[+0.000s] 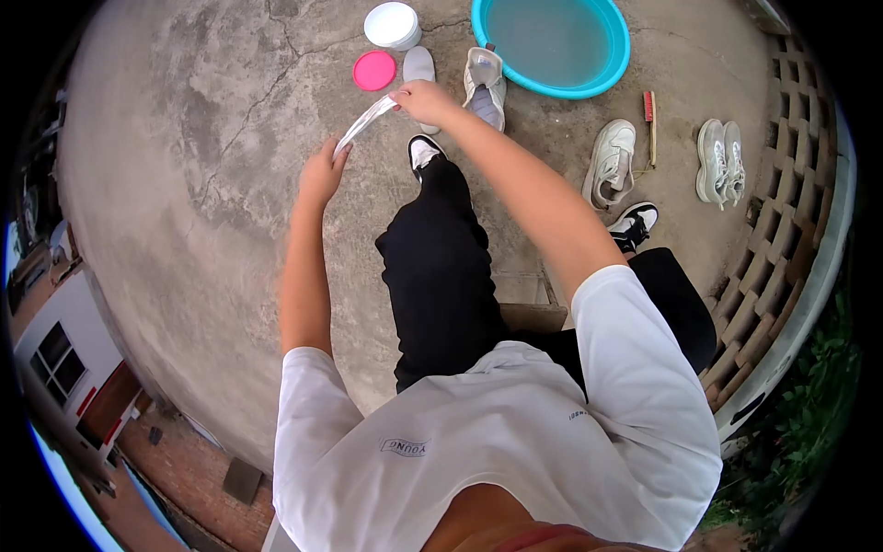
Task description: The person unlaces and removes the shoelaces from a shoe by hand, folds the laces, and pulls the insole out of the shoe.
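Note:
A limp, twisted white strip (368, 121) is stretched in a shallow arc between my hands; its exact material cannot be made out. My left hand (322, 171) pinches the lower end. Fingers of my right hand (425, 101) close on the upper end. Just beyond the right hand lies a light grey shoe or sole-shaped piece (418, 64), partly covered by that hand. Beside it a white shoe (485, 78) with a grey inside stands open, partly behind my right forearm.
A turquoise basin (618, 69) of cloudy water stands ahead, near a white tub (391, 26) and a pink lid (374, 70). To the right are a white sneaker (611, 164), a red-bristled brush (652, 129) and a pair of pale shoes (720, 163), beside a brick wall (777, 212).

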`<act>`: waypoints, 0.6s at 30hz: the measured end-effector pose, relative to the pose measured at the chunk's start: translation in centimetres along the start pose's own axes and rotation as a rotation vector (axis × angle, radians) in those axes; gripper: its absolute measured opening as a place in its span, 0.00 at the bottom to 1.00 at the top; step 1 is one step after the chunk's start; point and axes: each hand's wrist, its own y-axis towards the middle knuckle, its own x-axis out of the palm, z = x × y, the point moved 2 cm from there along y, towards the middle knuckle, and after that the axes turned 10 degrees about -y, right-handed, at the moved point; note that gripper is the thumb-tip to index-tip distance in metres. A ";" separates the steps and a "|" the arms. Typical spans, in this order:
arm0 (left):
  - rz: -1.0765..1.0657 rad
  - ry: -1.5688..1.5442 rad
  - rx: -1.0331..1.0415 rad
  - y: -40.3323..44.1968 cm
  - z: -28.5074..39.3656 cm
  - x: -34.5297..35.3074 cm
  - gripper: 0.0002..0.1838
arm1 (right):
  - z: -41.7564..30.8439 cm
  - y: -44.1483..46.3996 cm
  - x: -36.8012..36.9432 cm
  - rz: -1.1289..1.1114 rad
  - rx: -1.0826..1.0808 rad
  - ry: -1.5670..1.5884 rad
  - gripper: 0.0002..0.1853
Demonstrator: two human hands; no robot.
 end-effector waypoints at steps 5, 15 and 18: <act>0.269 -0.146 -0.318 -0.6 -10.7 6.9 0.19 | -1.0 8.1 3.4 0.188 0.005 -0.120 0.18; -0.095 -0.054 -1.195 -10.1 -22.9 30.5 0.43 | 26.0 -18.3 -1.9 0.131 0.758 0.462 0.13; -0.229 -0.395 -0.790 -10.0 -21.0 29.6 0.35 | 33.3 -27.4 -2.1 0.395 0.904 0.320 0.12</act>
